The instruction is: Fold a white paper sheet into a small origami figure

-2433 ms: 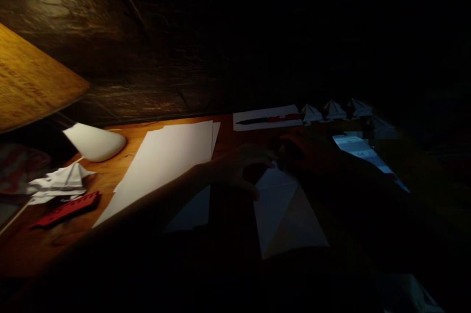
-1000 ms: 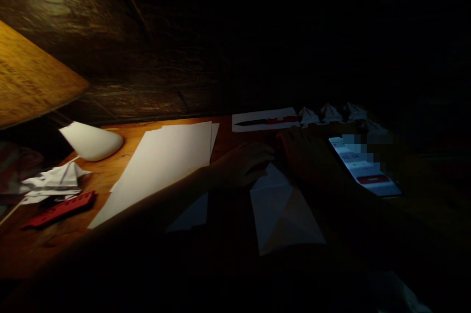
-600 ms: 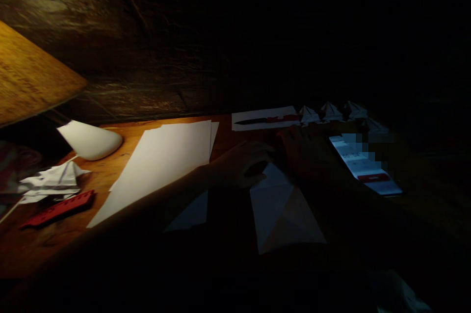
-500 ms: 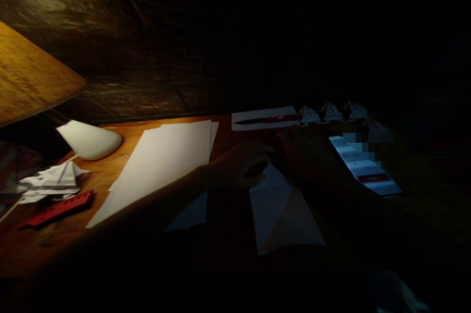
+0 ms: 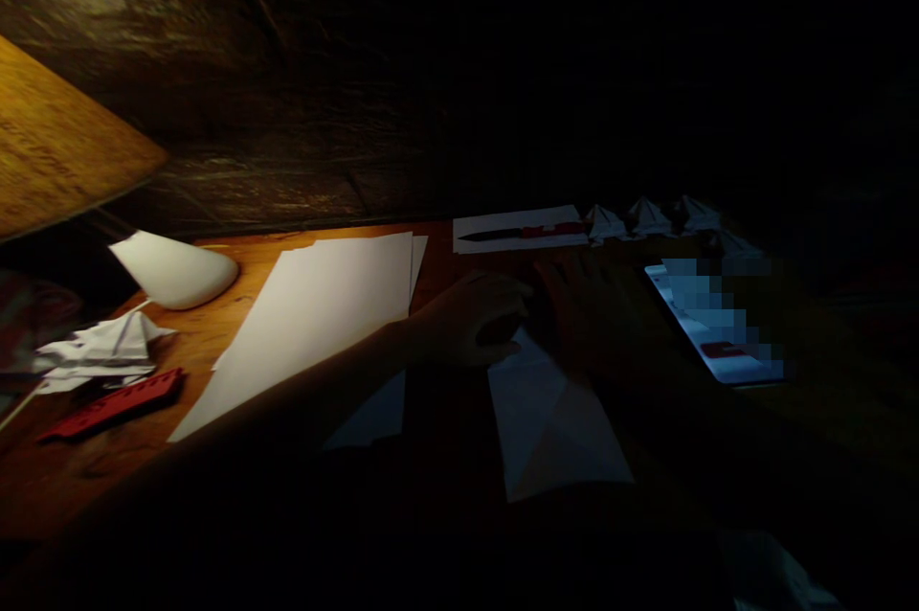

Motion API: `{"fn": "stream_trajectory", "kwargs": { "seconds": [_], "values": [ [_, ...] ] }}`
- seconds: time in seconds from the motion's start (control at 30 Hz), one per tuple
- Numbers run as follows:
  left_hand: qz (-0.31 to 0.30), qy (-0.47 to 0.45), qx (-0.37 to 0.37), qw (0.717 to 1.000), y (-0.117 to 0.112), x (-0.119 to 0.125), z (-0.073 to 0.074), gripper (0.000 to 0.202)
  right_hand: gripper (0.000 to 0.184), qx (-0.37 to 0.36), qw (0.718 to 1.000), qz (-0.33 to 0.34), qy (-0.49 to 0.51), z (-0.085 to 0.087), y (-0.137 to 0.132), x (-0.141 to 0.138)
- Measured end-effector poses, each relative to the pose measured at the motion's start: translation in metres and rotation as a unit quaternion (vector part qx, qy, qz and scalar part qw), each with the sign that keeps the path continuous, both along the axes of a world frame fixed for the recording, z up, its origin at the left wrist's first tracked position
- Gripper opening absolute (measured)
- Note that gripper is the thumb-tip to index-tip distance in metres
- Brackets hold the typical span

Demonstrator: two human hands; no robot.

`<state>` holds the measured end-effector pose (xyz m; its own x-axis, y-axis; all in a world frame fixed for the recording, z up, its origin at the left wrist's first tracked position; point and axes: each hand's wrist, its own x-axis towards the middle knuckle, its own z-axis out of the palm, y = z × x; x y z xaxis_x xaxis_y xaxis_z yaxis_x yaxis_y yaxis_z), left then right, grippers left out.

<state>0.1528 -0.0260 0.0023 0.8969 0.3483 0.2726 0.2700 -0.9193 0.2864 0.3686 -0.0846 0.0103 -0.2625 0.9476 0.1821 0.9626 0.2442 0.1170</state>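
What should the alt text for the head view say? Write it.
The left hand and right hand are at the top corner of a folded white paper sheet in dim light. Beyond it on a wooden table lie a stack of white paper, a knife, small folded paper figures and a lit phone.

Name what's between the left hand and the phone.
In the head view, the right hand lies between the left hand and the phone. The folded sheet sits just below both hands.
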Motion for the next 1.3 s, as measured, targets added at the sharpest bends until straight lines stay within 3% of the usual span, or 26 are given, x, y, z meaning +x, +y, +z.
{"fn": "stream_trajectory", "kwargs": {
  "seconds": [0.13, 0.5, 1.0, 1.3],
  "values": [
    [-0.004, 0.019, 0.027, 0.999, -0.002, 0.001, -0.001, 0.048, 0.046, 0.006, 1.0, -0.007, -0.007, 0.0, -0.001, -0.001],
    [-0.045, 0.014, 0.061, 0.997, 0.003, -0.003, 0.015, 0.029, 0.046, 0.008, 1.0, 0.002, -0.009, -0.004, 0.0, 0.001],
    [-0.093, -0.01, 0.04, 0.995, 0.002, -0.006, 0.024, 0.011, 0.046, -0.002, 1.0, 0.0, 0.025, -0.003, 0.001, 0.002],
    [-0.129, -0.004, -0.048, 0.99, 0.0, -0.006, 0.03, 0.017, 0.043, 0.002, 0.999, -0.005, 0.033, 0.0, 0.0, 0.001]
  ]
}}
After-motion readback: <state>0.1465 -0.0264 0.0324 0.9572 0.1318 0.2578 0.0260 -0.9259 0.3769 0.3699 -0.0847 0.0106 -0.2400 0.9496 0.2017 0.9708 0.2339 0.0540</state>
